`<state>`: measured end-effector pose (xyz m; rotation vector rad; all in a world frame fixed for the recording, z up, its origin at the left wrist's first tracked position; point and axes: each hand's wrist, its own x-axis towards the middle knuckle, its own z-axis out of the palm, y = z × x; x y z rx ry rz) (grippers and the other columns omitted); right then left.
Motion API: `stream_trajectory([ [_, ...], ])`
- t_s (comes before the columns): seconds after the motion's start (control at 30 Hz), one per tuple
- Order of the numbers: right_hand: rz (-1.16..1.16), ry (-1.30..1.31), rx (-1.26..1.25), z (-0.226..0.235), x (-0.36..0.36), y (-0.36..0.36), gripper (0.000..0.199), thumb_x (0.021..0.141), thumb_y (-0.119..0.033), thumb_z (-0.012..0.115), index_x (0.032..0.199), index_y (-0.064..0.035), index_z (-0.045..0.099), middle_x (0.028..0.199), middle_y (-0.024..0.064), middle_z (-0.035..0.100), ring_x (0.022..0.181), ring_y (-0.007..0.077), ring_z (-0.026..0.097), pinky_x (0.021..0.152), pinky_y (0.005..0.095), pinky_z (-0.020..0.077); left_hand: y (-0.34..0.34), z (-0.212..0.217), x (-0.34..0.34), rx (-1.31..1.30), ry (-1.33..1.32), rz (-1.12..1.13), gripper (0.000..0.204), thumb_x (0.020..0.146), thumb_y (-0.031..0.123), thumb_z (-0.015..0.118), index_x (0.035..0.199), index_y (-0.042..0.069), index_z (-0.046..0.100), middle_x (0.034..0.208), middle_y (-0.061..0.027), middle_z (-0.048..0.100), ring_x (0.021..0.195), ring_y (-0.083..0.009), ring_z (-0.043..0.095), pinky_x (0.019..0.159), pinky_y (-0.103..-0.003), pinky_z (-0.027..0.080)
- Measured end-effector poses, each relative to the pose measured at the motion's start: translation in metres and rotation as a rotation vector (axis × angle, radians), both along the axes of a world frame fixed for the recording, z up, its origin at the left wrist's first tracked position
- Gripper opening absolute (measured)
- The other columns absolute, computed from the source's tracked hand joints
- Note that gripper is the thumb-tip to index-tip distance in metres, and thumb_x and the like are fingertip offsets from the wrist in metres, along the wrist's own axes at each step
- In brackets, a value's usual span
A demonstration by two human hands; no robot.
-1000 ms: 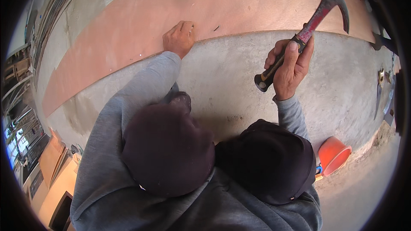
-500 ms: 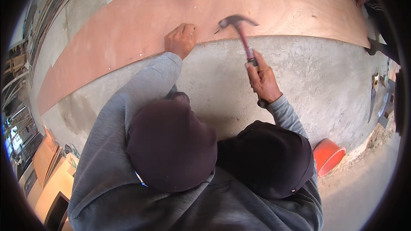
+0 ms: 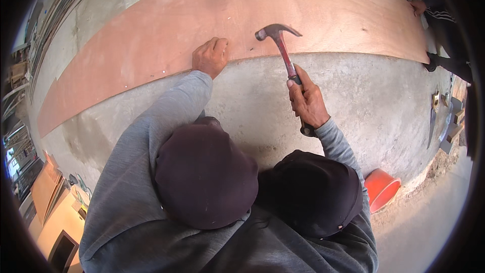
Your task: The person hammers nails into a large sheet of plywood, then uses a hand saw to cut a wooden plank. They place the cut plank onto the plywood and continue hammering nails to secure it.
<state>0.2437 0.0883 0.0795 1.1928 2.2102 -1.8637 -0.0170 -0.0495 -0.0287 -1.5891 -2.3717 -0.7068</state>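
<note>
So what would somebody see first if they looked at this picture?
First the claw hammer, gripped in the right hand, its head over the long reddish plywood sheet on the concrete. The left hand presses the sheet's near edge. An orange bucket sits at lower right.

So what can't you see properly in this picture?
- Nail: the left hand pinches at the plywood edge, but anything between its fingers is too small to make out in the head view.
- Hammer handle: its middle is covered by the right hand.
- Other person: cut off by the dark right rim.
- Orange bucket: partly behind the right knee.
- Tools at the right: small and bent by the lens.
</note>
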Motion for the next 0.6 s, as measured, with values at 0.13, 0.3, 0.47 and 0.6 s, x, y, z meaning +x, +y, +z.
stream_trajectory([
  [0.13,-0.337,0.638,0.181,-0.001,-0.002,-0.001,0.047,0.108,-0.018,0.042,0.151,-0.0025,0.031,0.073,0.0046,0.055,0.051,0.0078,0.051,0.044,0.0242,0.0441,0.001,0.002,0.000,0.016,0.027,-0.016,0.018,0.078,0.008,0.072,0.091,0.013,0.061,0.081,-0.0036,0.065,0.072,-0.0226,0.069,0.060,-0.036,0.057],
  [0.3,0.204,-0.107,0.136,-0.005,-0.003,-0.002,0.046,0.104,-0.013,0.050,0.147,-0.0003,0.036,0.071,0.0079,0.062,0.054,0.0126,0.058,0.049,0.0269,0.0444,0.006,0.004,-0.001,0.033,0.011,-0.027,0.017,0.079,0.008,0.071,0.092,0.012,0.061,0.082,-0.0038,0.065,0.072,-0.0233,0.069,0.060,-0.036,0.057],
  [0.47,-0.091,0.474,0.290,-0.007,-0.004,-0.002,0.051,0.104,-0.008,0.048,0.151,0.0006,0.030,0.073,0.0078,0.060,0.053,0.0109,0.056,0.047,0.0272,0.0445,0.004,0.005,0.000,0.005,0.006,-0.006,0.018,0.078,0.008,0.071,0.092,0.013,0.061,0.083,-0.0040,0.066,0.073,-0.0229,0.069,0.061,-0.036,0.057],
  [0.6,0.091,0.346,0.343,-0.010,-0.003,-0.003,0.041,0.103,-0.008,0.050,0.141,-0.0012,0.036,0.081,0.0135,0.066,0.061,0.0192,0.064,0.053,0.0320,0.0514,0.001,0.004,0.003,0.031,-0.025,-0.014,0.017,0.079,0.008,0.071,0.092,0.012,0.061,0.083,-0.0042,0.066,0.074,-0.0233,0.069,0.060,-0.036,0.057],
])
